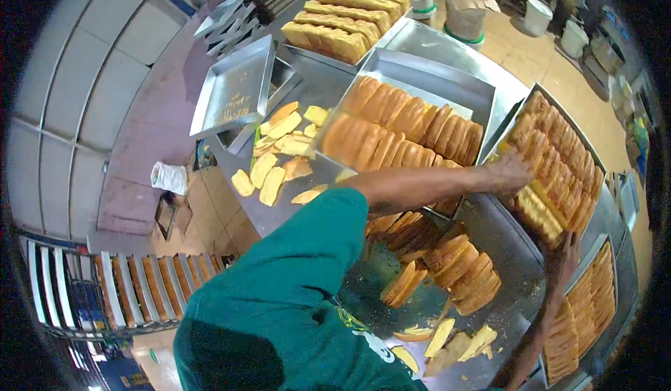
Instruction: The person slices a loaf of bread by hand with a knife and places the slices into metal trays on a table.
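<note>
Both hands are at a metal tray (595, 160) of sliced bread standing at the right. My left hand (507, 173) lies at the near upper end of a row of slices (542, 210) in that tray, while my right hand (566, 247) is at the row's lower end; the row is held between them. To the left, a larger metal tray (432, 68) holds two long rows of sliced bread (388, 110). Below my left forearm, more brown slices (466, 270) lean together on the metal table. My fingertips are partly blurred and hidden.
Pale loose end slices (272, 181) lie on the table's left part, beside an empty metal tray (236, 87). Unsliced loaves (346, 19) fill a tray at the back. Another bread tray (582, 307) is at lower right. Cut pieces (451, 349) lie near my body. Buckets (537, 16) stand on the floor.
</note>
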A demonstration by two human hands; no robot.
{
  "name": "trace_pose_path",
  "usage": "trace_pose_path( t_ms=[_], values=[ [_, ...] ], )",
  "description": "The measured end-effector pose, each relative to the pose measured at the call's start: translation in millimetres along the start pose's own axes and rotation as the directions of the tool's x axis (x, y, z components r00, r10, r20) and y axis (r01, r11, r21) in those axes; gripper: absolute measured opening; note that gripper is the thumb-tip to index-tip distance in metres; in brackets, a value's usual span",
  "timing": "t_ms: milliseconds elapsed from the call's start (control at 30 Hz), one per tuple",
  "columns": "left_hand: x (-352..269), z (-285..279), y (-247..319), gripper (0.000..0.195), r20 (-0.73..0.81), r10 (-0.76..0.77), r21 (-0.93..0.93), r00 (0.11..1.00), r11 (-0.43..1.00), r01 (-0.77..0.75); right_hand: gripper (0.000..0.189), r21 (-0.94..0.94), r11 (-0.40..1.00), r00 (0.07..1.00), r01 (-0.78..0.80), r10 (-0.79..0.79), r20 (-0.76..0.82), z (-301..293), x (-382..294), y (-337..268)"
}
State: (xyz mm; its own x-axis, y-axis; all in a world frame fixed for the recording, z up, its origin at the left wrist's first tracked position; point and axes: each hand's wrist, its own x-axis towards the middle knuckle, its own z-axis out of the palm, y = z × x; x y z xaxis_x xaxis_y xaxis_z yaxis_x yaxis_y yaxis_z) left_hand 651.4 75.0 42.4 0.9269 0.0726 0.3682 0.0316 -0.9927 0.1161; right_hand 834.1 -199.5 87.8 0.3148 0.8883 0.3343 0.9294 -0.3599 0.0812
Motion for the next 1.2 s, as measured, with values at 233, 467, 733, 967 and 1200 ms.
trace_pose_path(
  t_ms=[233, 467, 733, 967, 1200],
  values=[
    [21.4, -10.8, -33.0, 0.036, 0.263, -0.320, -0.936, 0.910, 0.144, 0.321, 0.038, 0.456, 0.783, 0.888, -0.423, 0.259, 0.380, -22.2, 19.8, 10.4],
    [53.2, -50.3, -31.5, 0.044, 0.784, -0.430, -0.614, 0.447, -0.639, 0.463, 0.046, 0.659, -0.128, 0.497, -0.741, 0.555, 0.667, 15.1, 60.5, 62.1],
    [86.0, 15.4, -67.4, 0.048, 0.869, -0.399, -0.452, 0.293, -0.880, 0.143, 0.057, 0.569, -0.793, 0.285, -0.220, 0.505, 0.815, 85.2, 75.4, 60.4],
    [87.3, 14.6, -71.3, 0.055, 0.870, -0.409, -0.476, 0.276, -0.842, 0.253, 0.059, 0.430, -0.895, 0.148, -0.118, 0.413, 0.899, 67.4, 91.3, 49.9],
    [90.3, 10.3, -59.0, 0.058, 0.735, -0.575, -0.676, 0.359, -0.656, 0.334, 0.057, 0.617, -0.787, 0.451, -0.022, 0.543, 0.709, 77.8, 92.9, 46.8]
  ],
)
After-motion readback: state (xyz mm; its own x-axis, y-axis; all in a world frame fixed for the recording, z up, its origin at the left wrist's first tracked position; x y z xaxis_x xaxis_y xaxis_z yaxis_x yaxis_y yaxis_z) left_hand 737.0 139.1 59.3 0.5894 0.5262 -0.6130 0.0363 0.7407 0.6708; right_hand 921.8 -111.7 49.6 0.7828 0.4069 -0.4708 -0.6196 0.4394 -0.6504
